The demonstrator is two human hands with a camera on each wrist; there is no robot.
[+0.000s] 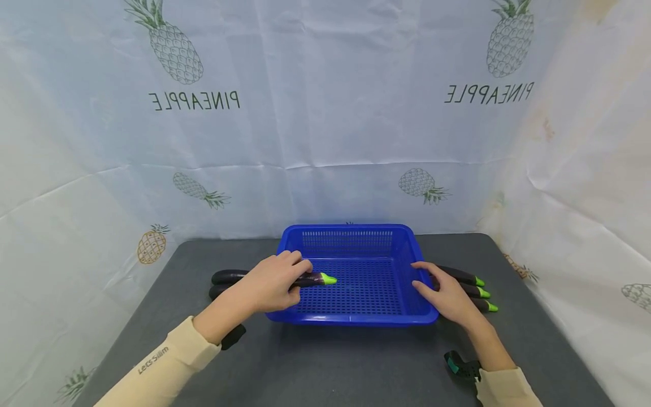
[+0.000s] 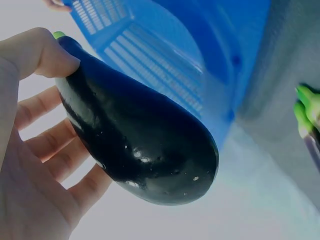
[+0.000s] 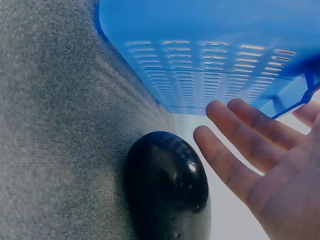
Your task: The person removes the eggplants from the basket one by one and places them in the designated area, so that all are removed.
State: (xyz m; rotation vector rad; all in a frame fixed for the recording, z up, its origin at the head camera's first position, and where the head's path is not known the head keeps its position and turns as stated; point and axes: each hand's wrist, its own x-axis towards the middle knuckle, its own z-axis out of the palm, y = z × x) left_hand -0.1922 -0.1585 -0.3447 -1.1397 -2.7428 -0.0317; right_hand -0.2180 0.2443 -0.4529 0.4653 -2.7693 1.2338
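Note:
My left hand (image 1: 277, 282) grips a dark purple eggplant (image 1: 311, 279) near its bright green stem end, over the left part of a blue plastic basket (image 1: 351, 321). In the left wrist view the thumb lies across the neck of the eggplant (image 2: 145, 135), and its thick glossy end sticks out from the hand. At the basket's right rim is my right hand (image 1: 450, 294), with thumb and a fingertip reaching over the edge. Seen from the right wrist, several fingers (image 3: 245, 145) extend loosely outside the slotted wall, above another eggplant (image 3: 167, 185).
Several eggplants (image 1: 475, 291) with green stems lie right of the basket on the dark grey table (image 1: 346, 367). Dark eggplant ends (image 1: 229, 276) show to the left, partly behind my arm. A pale curtain (image 1: 335, 113) printed with pineapples hangs behind the table.

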